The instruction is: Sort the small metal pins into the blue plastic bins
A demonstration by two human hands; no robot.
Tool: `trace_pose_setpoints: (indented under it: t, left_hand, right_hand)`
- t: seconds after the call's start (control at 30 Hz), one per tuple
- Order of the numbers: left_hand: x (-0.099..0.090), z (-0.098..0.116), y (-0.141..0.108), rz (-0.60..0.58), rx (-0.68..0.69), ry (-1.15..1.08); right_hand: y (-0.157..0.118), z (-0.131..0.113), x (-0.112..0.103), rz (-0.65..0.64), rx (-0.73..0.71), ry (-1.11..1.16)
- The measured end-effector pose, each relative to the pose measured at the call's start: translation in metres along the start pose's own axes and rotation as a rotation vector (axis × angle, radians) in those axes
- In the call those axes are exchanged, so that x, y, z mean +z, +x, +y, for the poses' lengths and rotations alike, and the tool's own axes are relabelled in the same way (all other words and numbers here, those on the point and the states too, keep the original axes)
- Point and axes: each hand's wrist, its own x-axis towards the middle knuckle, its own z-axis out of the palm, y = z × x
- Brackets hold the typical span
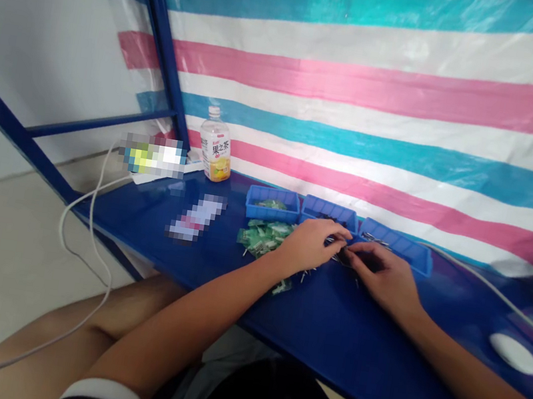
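My left hand (316, 242) and my right hand (388, 276) meet over the blue tabletop, in front of the blue bins. Both have thumb and fingers drawn together at one spot, around something small and dark that I cannot make out. Beside my left wrist lies a heap of small green-and-clear packets (260, 238), with one loose packet (281, 287) nearer the front edge. Thin metal pieces (305, 275) are scattered below my left hand. Behind the hands stand a left bin (271, 214) with green packets, a middle bin (328, 208) with dark bits, and a right bin (409, 254) with slim metal pieces.
A drink bottle (216, 151) stands at the back left, near a blurred-out item (156, 158) and another pixelated object (197, 217). To the right are a white oval object (515, 353) and a pale cable (493, 299). A striped sheet (375, 88) hangs behind the blue table (326, 330).
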Motion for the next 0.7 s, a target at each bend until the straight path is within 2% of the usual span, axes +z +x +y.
trace_pose_setpoints:
  t: [0.17,0.33,0.43,0.5,0.63,0.7]
  left_hand:
    - [-0.0008,0.0068,-0.0016,-0.017,-0.087,-0.084]
    - [0.0035,0.0025,-0.0019,-0.040,-0.072,-0.091]
    - [0.0058,-0.0009,-0.0020,-0.074,-0.058,-0.066]
    - [0.0060,-0.0014,-0.0020,-0.067,-0.044,-0.039]
    - [0.0041,0.0008,-0.0021,0.008,-0.033,-0.003]
    - [0.0031,0.0020,-0.0025,0.029,-0.042,0.017]
  right_hand:
    - [-0.0004,-0.0027,0.0007,-0.007,-0.028,0.018]
    - [-0.0019,0.0019,0.0017,-0.014,0.004,0.068]
    - [-0.0012,0.0050,0.0017,-0.037,-0.028,0.033]
    - [0.0006,0.0055,0.0013,-0.043,-0.114,-0.049]
    - [0.0046,0.0033,0.0008,-0.111,-0.385,-0.210]
    - [0.0055,0.0019,0.0004,-0.164,-0.445,-0.250]
